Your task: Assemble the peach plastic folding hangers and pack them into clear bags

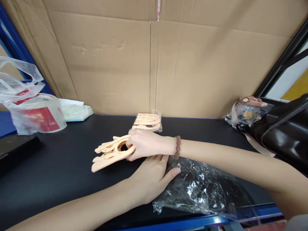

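Note:
My right hand (pixel 144 144) reaches across to the left and grips a fanned stack of flat peach plastic pieces (pixel 108 154) lying on the black table (pixel 60 166). A brown hair tie sits on that wrist. Beneath it, my left hand (pixel 150 176) lies flat with fingers stretched out, its fingertips on the edge of a pile of crinkled clear plastic bags (pixel 202 189). A bagged pack of the same peach pieces (pixel 148 122) rests just behind my right hand, near the cardboard wall.
A cardboard sheet (pixel 154 64) walls off the back. White plastic bags with red print (pixel 33 112) stand at far left, with a dark flat object (pixel 14 147) in front. A dark brown bag (pixel 284 134) and a small bottle (pixel 247 112) occupy the right.

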`<state>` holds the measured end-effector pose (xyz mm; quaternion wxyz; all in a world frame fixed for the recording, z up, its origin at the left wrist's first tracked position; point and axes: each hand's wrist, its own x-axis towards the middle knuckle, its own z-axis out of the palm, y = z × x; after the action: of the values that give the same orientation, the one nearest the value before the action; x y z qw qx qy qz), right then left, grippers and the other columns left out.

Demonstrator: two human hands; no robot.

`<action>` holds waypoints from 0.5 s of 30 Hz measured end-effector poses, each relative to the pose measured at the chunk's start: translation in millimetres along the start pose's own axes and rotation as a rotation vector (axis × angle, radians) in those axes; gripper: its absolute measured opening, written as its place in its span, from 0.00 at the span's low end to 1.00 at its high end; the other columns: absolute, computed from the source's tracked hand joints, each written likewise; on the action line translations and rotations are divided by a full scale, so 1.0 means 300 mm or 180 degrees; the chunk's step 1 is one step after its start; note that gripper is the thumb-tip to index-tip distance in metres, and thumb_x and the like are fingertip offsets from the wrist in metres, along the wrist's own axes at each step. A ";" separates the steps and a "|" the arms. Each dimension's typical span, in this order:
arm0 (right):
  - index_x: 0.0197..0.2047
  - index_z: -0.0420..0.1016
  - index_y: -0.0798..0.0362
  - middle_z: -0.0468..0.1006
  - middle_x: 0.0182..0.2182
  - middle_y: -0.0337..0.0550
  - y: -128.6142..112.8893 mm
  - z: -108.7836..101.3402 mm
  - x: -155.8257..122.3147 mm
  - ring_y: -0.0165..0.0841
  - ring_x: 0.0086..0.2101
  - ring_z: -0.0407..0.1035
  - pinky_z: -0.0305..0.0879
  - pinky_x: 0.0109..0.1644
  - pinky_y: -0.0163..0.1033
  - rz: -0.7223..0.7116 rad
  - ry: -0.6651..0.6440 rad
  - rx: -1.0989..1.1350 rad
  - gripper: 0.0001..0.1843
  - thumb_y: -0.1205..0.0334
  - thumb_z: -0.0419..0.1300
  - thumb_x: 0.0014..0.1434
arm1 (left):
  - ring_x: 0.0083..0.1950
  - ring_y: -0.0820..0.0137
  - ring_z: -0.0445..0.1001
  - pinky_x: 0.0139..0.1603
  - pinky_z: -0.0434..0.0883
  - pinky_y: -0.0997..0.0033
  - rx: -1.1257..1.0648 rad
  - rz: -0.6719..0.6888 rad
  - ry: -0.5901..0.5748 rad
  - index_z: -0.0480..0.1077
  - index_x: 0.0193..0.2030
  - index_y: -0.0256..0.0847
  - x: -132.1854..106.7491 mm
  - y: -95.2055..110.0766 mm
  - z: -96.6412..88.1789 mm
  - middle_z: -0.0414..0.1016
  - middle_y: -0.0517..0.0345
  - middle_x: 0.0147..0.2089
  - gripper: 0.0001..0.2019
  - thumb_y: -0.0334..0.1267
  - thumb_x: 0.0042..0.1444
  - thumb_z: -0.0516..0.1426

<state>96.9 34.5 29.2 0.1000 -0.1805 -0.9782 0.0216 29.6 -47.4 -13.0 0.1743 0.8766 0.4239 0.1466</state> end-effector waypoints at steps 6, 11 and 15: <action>0.27 0.72 0.56 0.67 0.23 0.40 0.001 0.008 0.001 0.30 0.25 0.58 0.47 0.25 0.35 0.0322 -0.0117 0.0010 0.22 0.43 0.57 0.55 | 0.72 0.54 0.43 0.68 0.51 0.48 -0.0020 -0.0054 -0.0094 0.45 0.70 0.39 0.002 -0.001 -0.002 0.51 0.48 0.71 0.32 0.54 0.65 0.42; 0.23 0.68 0.56 0.64 0.17 0.37 -0.025 -0.024 0.019 0.27 0.21 0.54 0.44 0.24 0.36 0.0525 -0.0254 0.0125 0.15 0.53 0.59 0.52 | 0.72 0.53 0.39 0.69 0.50 0.49 0.0018 0.0016 -0.0033 0.44 0.71 0.37 0.001 -0.006 0.001 0.44 0.45 0.72 0.34 0.55 0.64 0.41; 0.21 0.65 0.54 0.61 0.16 0.34 -0.025 -0.034 0.020 0.26 0.21 0.51 0.43 0.24 0.36 0.0527 -0.0202 0.0473 0.13 0.56 0.60 0.49 | 0.73 0.54 0.37 0.69 0.50 0.49 -0.0008 0.0109 0.0085 0.42 0.71 0.38 0.002 -0.006 -0.002 0.42 0.45 0.73 0.34 0.55 0.65 0.42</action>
<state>91.0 29.8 40.9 0.0800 -0.2521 -0.9583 0.1080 28.4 -45.9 -13.1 0.1672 0.8815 0.4109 0.1618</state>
